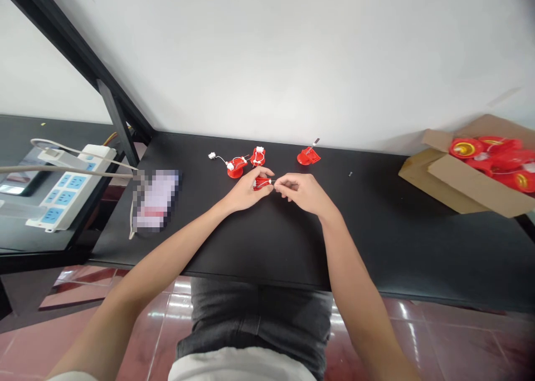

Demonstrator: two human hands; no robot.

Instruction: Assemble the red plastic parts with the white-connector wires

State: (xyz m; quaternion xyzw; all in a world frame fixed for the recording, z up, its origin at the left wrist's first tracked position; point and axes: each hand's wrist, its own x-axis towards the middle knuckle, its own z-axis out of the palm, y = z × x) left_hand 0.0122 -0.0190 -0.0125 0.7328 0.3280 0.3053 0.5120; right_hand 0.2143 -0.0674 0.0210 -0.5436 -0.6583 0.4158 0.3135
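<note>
My left hand (246, 190) is closed around a small red plastic part with a white connector (262, 183), held just above the black table (376, 230). My right hand (301, 191) meets it from the right, its fingertips pinched at the part's white end. Just beyond my hands lie two similar red parts: one (235, 166) with a white wire and plug trailing left, and one (258, 156) beside it. A third red part (308, 156) with a small metal pin lies to the right of those.
An open cardboard box (455, 186) holding several red and yellow parts sits at the table's right end. A white power strip (69, 186) lies on a neighbouring surface to the left, beside a blurred flat object (156, 200). A tiny dark screw (350, 174) lies on the table.
</note>
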